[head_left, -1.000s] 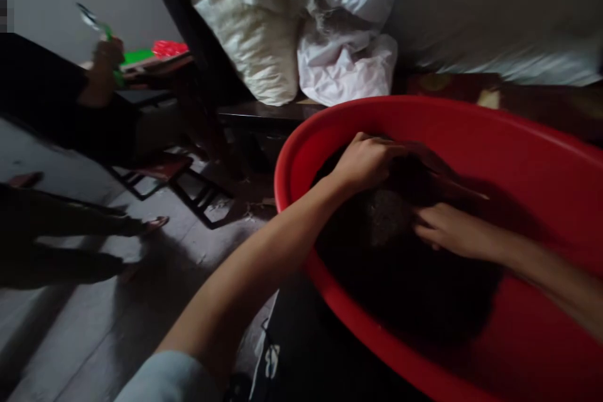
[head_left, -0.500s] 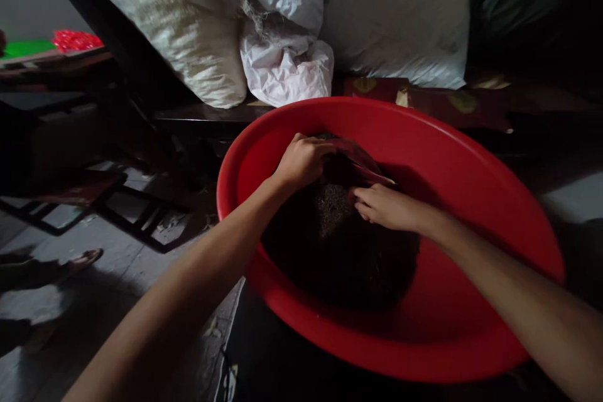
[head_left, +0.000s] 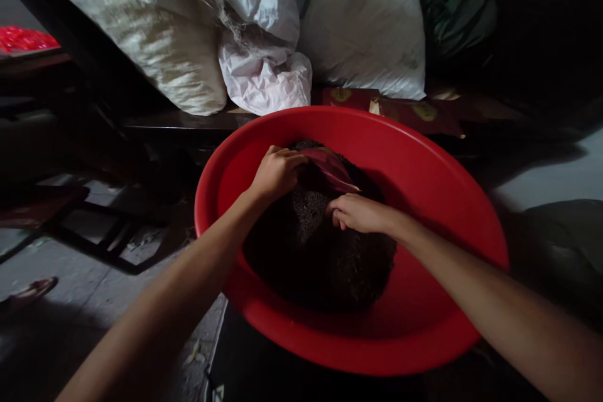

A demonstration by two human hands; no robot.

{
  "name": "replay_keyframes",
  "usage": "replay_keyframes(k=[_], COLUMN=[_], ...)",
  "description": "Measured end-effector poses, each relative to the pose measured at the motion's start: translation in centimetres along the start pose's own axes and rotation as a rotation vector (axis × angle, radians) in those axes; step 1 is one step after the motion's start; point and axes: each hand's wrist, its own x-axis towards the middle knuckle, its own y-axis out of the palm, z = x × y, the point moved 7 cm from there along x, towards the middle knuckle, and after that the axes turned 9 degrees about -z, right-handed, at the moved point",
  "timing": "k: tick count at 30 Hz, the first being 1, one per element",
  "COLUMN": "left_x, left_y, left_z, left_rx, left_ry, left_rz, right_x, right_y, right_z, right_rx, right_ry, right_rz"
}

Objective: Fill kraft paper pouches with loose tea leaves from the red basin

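Beyond the fingers [head_left: 335, 212], bulky pale sacks [head_left: 365, 31] rest on a dark, glossy ledge [head_left: 176, 119]. To the fingers' left, a low reddish-brown seat [head_left: 38, 204] with dark legs stands on a grey floor [head_left: 110, 308] littered with scraps. Dim light catches the sacks; far right of the fingers lies deep shadow.

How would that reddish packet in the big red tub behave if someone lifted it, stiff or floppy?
Probably floppy: the packet looks thin and creased beside the left hand at its edge. Its faint sheen hints at a slightly slippery surface. Its weight is harder to guess, since any contents are hidden.
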Motion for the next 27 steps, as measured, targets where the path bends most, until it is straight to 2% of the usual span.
replay_keyframes(k=[3,6,7,11,13,16,19,24,27], left_x=[-0.4,-0.3,-0.1,0.7,1.0,1.3,1.4,1.9,2.2], left_y=[-0.3,-0.5,-0.6,-1.1,-1.7,-3.0,-3.3,-2.1,-1.5], left_z=[0.7,0.7,0.6,-1.2,-2.6,-4.1,-4.3,-3.3,-3.2], left_rx=[-0.011,-0.030,-0.037,-0.039,-0.032,-0.016,0.009,-0.026,-0.105], left_ry=[-0.010,0.010,0.026,0.137,0.220,0.275,0.248,0.178,0.182], left_rz=[-0.032,-0.051,-0.061,-0.087,-0.110,-0.203,-0.260,-0.219,-0.140], right_x=[0.6,1.8,2.1,2.0,1.2,0.2,-0.3,-1.4,-3.5], right_y=[0.2,0.4,0.9,4.7,5.6,4.8,3.7,2.2,-0.8], right_z=[0.7,-0.4,-1.1,-4.2,-4.3,-3.1,-1.9,1.9,5.1], right_rx=[0.043,-0.062,-0.091,-0.100,-0.084,-0.051,-0.033,-0.031,0.039], right_ry=[-0.029,-0.004,0.031,0.263,0.309,0.279,0.245,0.002,-0.120], right_rz=[-0.086,-0.266,-0.287,-0.153,-0.150,-0.277,-0.339,-0.283,-0.322])
